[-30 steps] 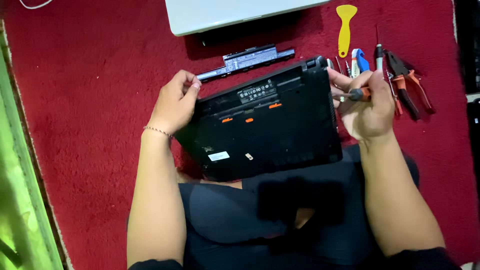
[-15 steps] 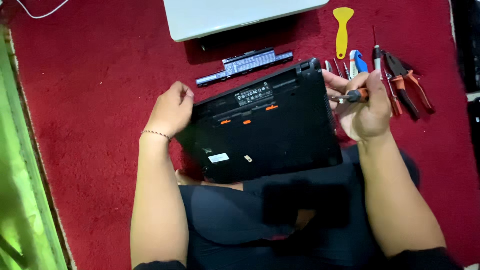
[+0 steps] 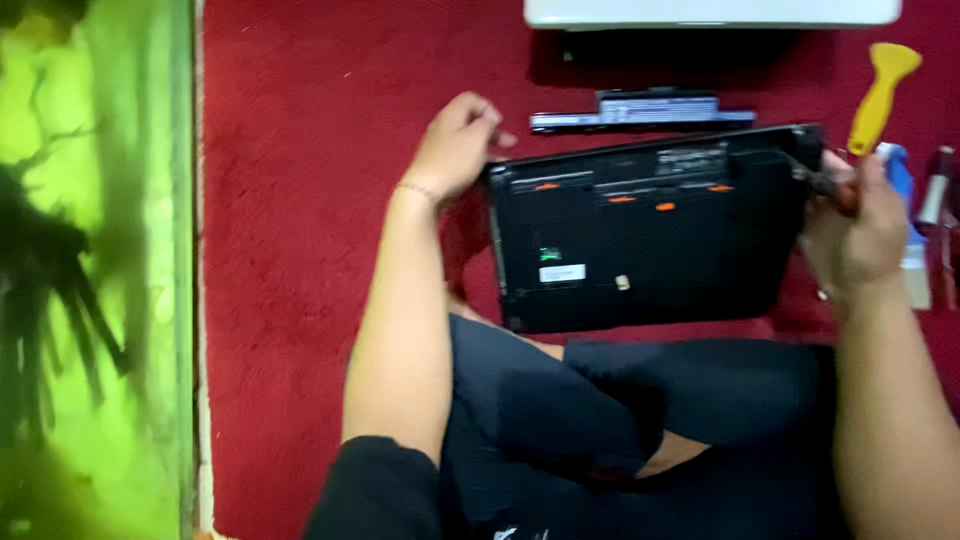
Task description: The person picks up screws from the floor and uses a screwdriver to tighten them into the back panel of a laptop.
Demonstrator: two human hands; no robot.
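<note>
Black laptop (image 3: 650, 235) is lying bottom side up across the person's lap, over the red carpet (image 3: 320, 200), underside with small orange tabs facing the camera. Left hand (image 3: 455, 145) is gripping its far left corner, fingers curled over the edge, thumb pressing the rim. Right hand (image 3: 855, 235) is holding the right edge, fingers wrapped around a small screwdriver (image 3: 825, 183) whose tip is touching the far right corner. Long black battery (image 3: 640, 108) is lying just beyond the laptop, apart from it. Yellow scraper (image 3: 878, 95) is lying near the right hand. White device (image 3: 710, 12) is sitting at the top edge.
</note>
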